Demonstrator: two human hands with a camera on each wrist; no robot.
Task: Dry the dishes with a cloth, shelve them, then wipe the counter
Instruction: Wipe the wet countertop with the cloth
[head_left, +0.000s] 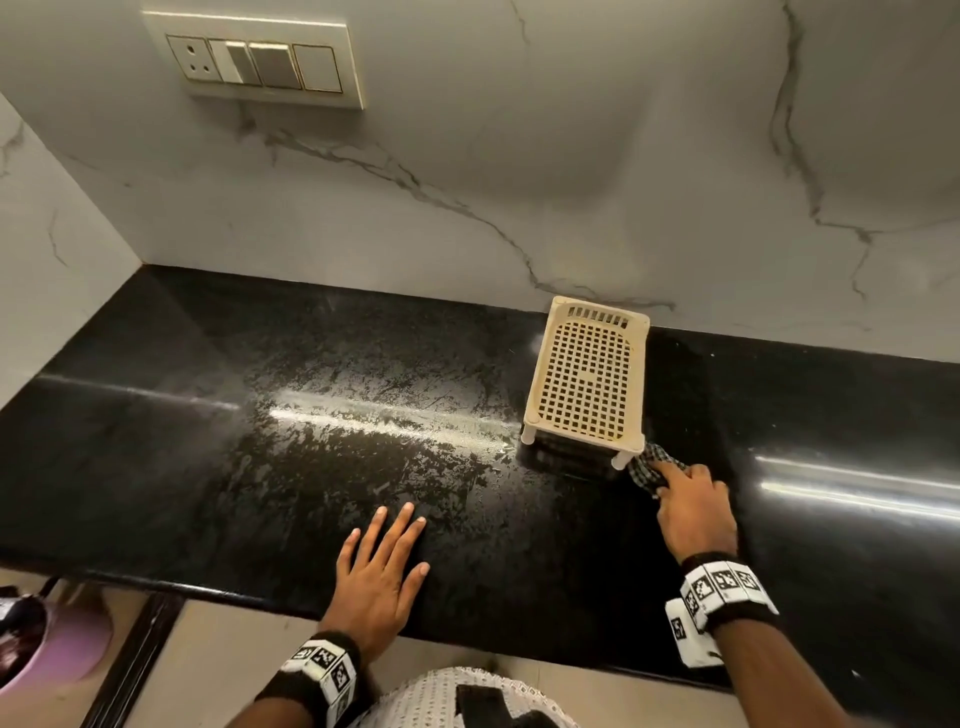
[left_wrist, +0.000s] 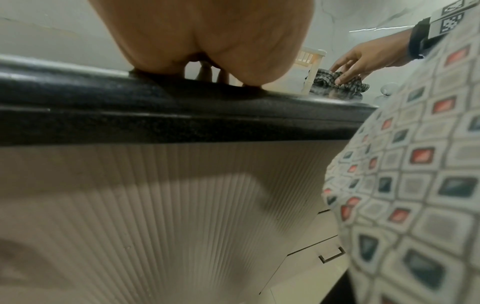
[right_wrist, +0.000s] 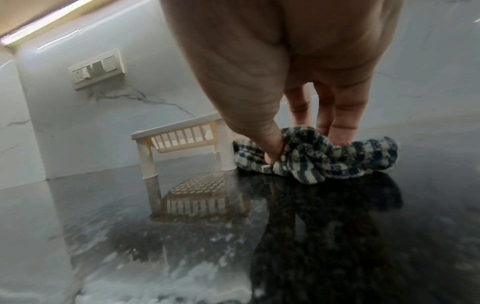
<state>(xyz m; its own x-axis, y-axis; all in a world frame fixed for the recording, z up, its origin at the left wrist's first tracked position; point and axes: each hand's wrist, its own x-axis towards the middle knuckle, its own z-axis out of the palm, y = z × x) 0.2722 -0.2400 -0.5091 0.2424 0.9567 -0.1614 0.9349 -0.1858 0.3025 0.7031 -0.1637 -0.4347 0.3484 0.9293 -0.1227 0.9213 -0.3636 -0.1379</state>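
A bunched checked cloth (head_left: 649, 470) (right_wrist: 324, 158) (left_wrist: 337, 83) lies on the black counter (head_left: 311, 415) beside the front right leg of a cream perforated rack (head_left: 589, 376) (right_wrist: 182, 135). My right hand (head_left: 685, 499) (right_wrist: 298, 144) pinches the cloth between thumb and fingers and presses it on the stone. My left hand (head_left: 382, 561) (left_wrist: 215, 51) lies flat, fingers spread, near the counter's front edge, holding nothing. Wet smears cover the counter's middle. No dishes are in view.
A marble-look wall (head_left: 571, 156) backs the counter and turns a corner at the left. A switch and socket plate (head_left: 254, 62) is mounted on it. Ribbed cabinet fronts (left_wrist: 155, 205) hang below the counter edge. A pink thing (head_left: 62, 639) sits low left.
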